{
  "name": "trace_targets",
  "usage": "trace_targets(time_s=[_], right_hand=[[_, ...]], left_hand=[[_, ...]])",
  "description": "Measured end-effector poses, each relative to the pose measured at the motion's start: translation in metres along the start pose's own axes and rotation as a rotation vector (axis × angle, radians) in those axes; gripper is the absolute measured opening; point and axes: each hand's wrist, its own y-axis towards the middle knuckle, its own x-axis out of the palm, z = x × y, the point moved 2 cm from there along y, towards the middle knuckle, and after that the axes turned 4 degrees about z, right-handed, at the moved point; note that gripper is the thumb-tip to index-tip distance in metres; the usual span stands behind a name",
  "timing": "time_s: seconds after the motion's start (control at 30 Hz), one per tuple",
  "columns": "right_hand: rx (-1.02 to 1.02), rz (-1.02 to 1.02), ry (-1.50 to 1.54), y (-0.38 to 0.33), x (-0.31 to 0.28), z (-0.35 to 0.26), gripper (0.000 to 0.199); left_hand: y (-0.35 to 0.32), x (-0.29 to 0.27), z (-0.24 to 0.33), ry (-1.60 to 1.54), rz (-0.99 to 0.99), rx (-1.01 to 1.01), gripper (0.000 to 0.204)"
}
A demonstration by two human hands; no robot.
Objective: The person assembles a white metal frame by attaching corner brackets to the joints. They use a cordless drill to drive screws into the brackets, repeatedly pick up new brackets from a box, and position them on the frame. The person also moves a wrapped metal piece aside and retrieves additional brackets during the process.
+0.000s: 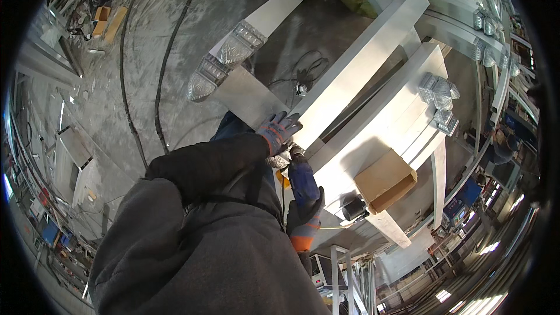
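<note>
My left hand, in a grey and orange work glove, lies over the near end of a long white metal beam. Its fingers are bent against the beam's edge, and the thumb is hidden. Just below that hand, an embossed silvery end piece shows at the beam's end. A blue power drill is in my right hand, which is closed around its handle. The drill's nose points at the beam end by the embossed piece; its tip's exact contact cannot be made out.
Right of the beam, an open cardboard box and a black cylinder sit near other white beams. Embossed silvery pieces lie on these. Another capped beam stands ahead left. A black cable loops across the floor.
</note>
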Motion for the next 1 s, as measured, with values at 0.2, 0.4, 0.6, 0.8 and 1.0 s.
trace_targets(time_s=[0.2, 0.4, 0.6, 0.8, 1.0], right_hand=[[0.1, -0.12, -0.241, -0.003, -0.005, -0.006, 0.066], [-0.037, -0.373, -0.79, -0.007, -0.035, 0.003, 0.052], [-0.267, -0.51, -0.688, 0.021, -0.048, 0.009, 0.043], [-0.089, -0.648, -0.74, 0.047, -0.053, -0.002, 0.058], [-0.178, -0.655, -0.767, 0.043, -0.06, 0.008, 0.063]], left_hand=[[-0.026, -0.045, 0.101, -0.674, 0.227, 0.691, 0.053], [-0.026, -0.037, 0.128, -0.684, 0.088, 0.671, 0.032], [-0.024, -0.033, 0.124, -0.782, 0.394, 0.627, 0.026], [-0.025, -0.039, 0.124, -0.8, 0.558, 0.575, 0.027], [-0.026, -0.035, 0.126, -0.818, 0.536, 0.565, 0.029]])
